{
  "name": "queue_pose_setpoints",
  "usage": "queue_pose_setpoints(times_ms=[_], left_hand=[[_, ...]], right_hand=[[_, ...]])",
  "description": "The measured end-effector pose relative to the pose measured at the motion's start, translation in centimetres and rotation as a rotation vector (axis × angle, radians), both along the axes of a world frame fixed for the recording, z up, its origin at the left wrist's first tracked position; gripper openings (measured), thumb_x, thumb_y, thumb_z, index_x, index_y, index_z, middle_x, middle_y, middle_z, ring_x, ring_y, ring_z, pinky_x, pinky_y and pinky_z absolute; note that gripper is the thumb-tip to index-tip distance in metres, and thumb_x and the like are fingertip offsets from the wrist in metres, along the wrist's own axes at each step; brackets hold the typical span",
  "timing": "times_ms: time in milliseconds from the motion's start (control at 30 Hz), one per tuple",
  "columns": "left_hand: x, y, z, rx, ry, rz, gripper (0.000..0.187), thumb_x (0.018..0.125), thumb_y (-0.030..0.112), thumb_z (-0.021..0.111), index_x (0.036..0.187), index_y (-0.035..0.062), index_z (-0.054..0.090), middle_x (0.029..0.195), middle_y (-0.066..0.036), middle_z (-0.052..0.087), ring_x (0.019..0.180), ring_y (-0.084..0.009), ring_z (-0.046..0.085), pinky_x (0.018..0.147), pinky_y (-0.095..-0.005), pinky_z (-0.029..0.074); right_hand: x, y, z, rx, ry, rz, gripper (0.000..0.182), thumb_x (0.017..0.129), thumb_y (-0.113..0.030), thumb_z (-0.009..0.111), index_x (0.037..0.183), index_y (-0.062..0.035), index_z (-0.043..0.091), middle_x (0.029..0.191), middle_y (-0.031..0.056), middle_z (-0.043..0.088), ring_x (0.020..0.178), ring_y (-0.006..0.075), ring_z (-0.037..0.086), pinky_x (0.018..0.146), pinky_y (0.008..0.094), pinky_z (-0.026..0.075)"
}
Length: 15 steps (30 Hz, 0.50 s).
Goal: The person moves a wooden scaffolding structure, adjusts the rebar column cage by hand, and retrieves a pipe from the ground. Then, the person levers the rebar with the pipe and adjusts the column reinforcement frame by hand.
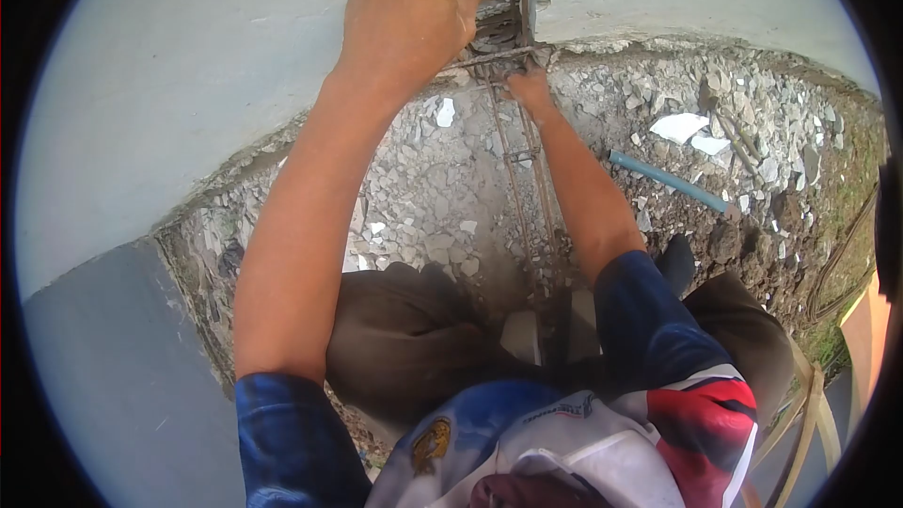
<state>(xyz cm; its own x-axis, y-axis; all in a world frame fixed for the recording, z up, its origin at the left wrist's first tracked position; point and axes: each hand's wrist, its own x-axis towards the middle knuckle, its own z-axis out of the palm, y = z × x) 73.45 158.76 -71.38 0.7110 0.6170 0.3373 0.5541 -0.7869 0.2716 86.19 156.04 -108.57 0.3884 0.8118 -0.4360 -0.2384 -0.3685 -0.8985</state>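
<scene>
My left hand [409, 19] is closed at the top of the view, beside upright rusty steel bars [525, 0] in a broken gap in the wall. A thin metal piece runs from the bars to its fingertips; what the fingers hold is hidden. Lower and further right, my right hand [530, 87] has its fingers bent in at the bars, near a crosswise rod [494, 57]; its grip is too small to make out. The bars continue down as a narrow tied cage [513, 155] toward my legs.
Grey walls [169, 66] stand on both sides of the gap. Broken rubble [423, 169] covers the ground. A blue-grey pipe [668, 179] and white fragments [679, 127] lie at the right. My bent knees are below, and curved strips [804, 423] are at the lower right.
</scene>
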Motion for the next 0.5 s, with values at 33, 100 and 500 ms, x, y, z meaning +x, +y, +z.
queue_pose_setpoints(times_ms=[33,100,500], left_hand=[[-0.1,0.0,-0.1,-0.003,0.007,-0.004,0.017,0.089,0.019,0.063,0.087,0.0019,0.065,0.078,-0.020,0.066,0.075,-0.0394,0.065,0.067,-0.0462,0.051],[-0.2,-0.2,-0.1,-0.007,0.026,0.016,0.017,0.089,0.019,0.063,0.087,0.0020,0.065,0.078,-0.020,0.066,0.074,-0.0393,0.065,0.067,-0.0460,0.051],[-0.1,-0.2,0.1,-0.055,0.070,0.042,0.021,0.090,0.021,0.061,0.085,0.0008,0.063,0.079,-0.022,0.066,0.077,-0.0411,0.065,0.069,-0.0489,0.050]], right_hand=[[-0.4,-0.7,0.7,0.028,0.036,-0.024,0.053,0.087,-0.002,0.057,0.139,-0.0005,0.044,0.117,0.0121,0.064,0.094,0.0210,0.067,0.069,0.0331,0.061],[-0.8,-2.2,3.2,0.075,0.109,-0.078,0.048,0.089,-0.004,0.057,0.136,-0.0003,0.048,0.117,0.0114,0.063,0.092,0.0197,0.066,0.069,0.0322,0.060],[5.3,-12.5,6.5,0.484,0.460,-0.276,0.034,0.096,-0.023,0.060,0.128,-0.0118,0.057,0.083,0.0043,0.068,0.065,0.0133,0.061,0.058,0.0270,0.051]])
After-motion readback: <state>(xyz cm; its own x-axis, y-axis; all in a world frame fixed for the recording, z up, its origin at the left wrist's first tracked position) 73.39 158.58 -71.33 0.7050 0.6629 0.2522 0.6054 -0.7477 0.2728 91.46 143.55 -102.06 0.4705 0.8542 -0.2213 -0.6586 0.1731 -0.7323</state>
